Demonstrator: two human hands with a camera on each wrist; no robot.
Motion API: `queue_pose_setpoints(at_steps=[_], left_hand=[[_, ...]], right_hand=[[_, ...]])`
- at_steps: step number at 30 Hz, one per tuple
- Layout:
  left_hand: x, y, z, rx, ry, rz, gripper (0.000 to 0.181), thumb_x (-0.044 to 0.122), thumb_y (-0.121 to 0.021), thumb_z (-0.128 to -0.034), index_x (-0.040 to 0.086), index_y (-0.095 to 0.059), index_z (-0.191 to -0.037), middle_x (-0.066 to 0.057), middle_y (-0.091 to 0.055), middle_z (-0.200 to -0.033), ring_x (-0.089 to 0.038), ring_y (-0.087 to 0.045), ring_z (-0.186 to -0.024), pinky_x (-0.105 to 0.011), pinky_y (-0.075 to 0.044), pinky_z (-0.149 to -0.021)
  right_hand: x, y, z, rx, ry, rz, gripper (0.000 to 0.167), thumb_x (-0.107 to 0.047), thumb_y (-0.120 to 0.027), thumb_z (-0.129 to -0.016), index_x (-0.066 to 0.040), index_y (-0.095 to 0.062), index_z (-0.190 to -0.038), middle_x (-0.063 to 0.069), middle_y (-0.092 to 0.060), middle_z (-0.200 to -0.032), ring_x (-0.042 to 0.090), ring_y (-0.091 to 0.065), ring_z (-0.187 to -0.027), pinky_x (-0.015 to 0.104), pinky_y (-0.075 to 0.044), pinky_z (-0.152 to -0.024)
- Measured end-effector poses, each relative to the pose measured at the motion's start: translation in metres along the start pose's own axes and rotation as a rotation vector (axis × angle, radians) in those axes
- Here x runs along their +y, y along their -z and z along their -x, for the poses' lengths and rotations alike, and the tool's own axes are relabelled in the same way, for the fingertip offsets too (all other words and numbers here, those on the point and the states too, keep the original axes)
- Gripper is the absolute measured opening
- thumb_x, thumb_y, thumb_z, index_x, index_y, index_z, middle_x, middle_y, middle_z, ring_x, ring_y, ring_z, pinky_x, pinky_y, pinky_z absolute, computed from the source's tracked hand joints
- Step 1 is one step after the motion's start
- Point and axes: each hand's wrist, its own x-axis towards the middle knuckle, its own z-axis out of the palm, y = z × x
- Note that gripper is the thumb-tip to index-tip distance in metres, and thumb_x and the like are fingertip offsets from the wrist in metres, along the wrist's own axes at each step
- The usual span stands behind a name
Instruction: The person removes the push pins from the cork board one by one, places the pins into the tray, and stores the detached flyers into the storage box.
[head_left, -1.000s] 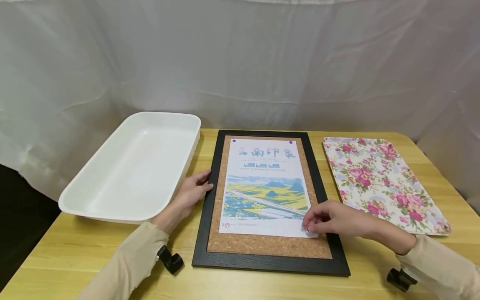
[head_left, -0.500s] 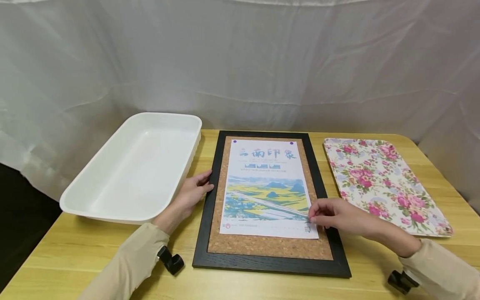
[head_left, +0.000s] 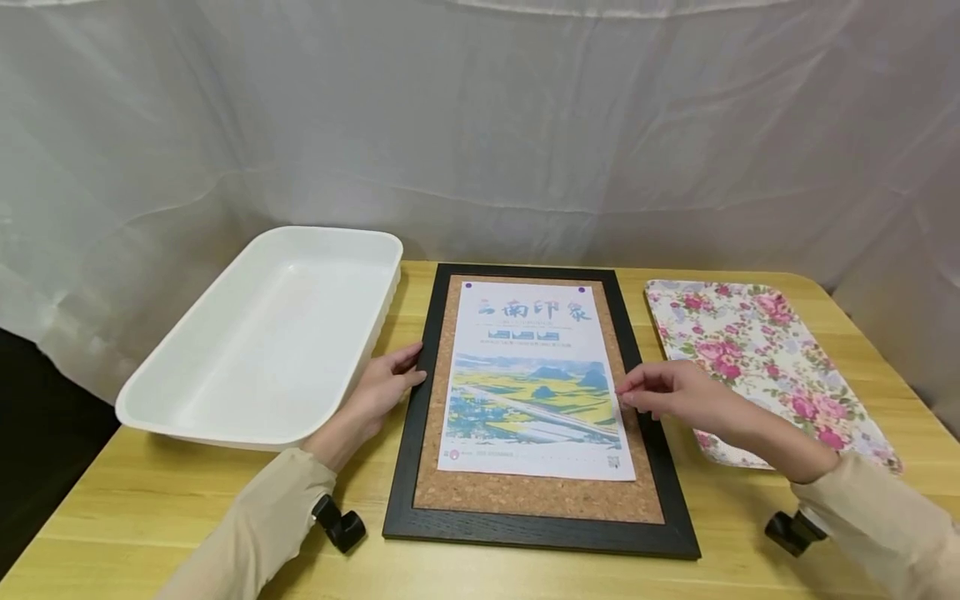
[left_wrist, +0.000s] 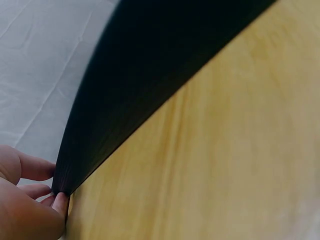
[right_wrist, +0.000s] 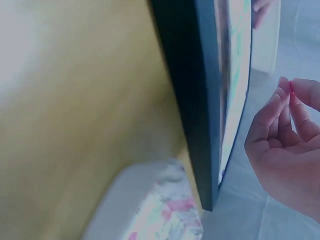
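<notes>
A black-framed corkboard (head_left: 543, 533) lies on the table, with a printed landscape poster (head_left: 532, 333) flat on its cork. Purple thumbtacks (head_left: 581, 290) sit at the poster's two upper corners; its lower corners show none. My left hand (head_left: 378, 387) grips the frame's left edge, fingertips and thumb against it in the left wrist view. Above the frame's right side, my right hand (head_left: 682, 398) pinches a tiny reddish thumbtack (right_wrist: 291, 87) between thumb and forefinger, clear of the paper. Its point is too small to make out.
To the left stands a large white plastic tray (head_left: 258, 437), its rim close to my left forearm. A floral tray (head_left: 772, 367) lies at the right, partly under my right hand. A pale curtain (head_left: 480, 142) hangs behind the wooden table (head_left: 187, 517).
My right hand has lifted off the poster's lower right corner with the thumbtack and moved up and slightly right, uncovering a small printed code. The left hand stays on the frame.
</notes>
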Motion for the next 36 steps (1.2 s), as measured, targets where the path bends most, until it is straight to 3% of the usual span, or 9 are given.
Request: queue_pose_setpoints(at_steps=[10, 25, 36], left_hand=[[-0.002, 0.000, 0.001, 0.004, 0.001, -0.008, 0.055, 0.000, -0.053, -0.0969, 0.000, -0.035, -0.149, -0.021, -0.034, -0.150, -0.031, -0.031, -0.138, -0.041, -0.031, -0.109], [-0.005, -0.001, 0.002, 0.012, 0.000, -0.011, 0.055, 0.000, -0.053, -0.0962, -0.001, -0.035, -0.148, -0.021, -0.034, -0.150, -0.032, -0.031, -0.138, -0.041, -0.032, -0.109], [-0.002, -0.001, -0.001, 0.017, -0.013, -0.008, 0.055, 0.000, -0.054, -0.0961, 0.000, -0.035, -0.148, -0.021, -0.035, -0.150, -0.031, -0.033, -0.137, -0.041, -0.035, -0.107]], right_hand=[[-0.001, 0.018, -0.014, 0.123, -0.003, 0.053, 0.030, -0.025, -0.064, -0.095, 0.001, -0.066, -0.112, 0.012, -0.066, -0.097, 0.027, -0.054, -0.080, 0.034, -0.047, -0.063], [0.020, 0.049, -0.041, 0.219, -0.065, 0.071, 0.039, -0.026, -0.062, -0.097, 0.004, -0.061, -0.121, 0.019, -0.061, -0.114, 0.035, -0.056, -0.095, 0.037, -0.053, -0.080], [0.035, 0.073, -0.062, 0.263, -0.122, 0.070, 0.044, -0.031, -0.055, -0.100, 0.004, -0.055, -0.127, 0.023, -0.056, -0.123, 0.034, -0.053, -0.106, 0.046, -0.047, -0.092]])
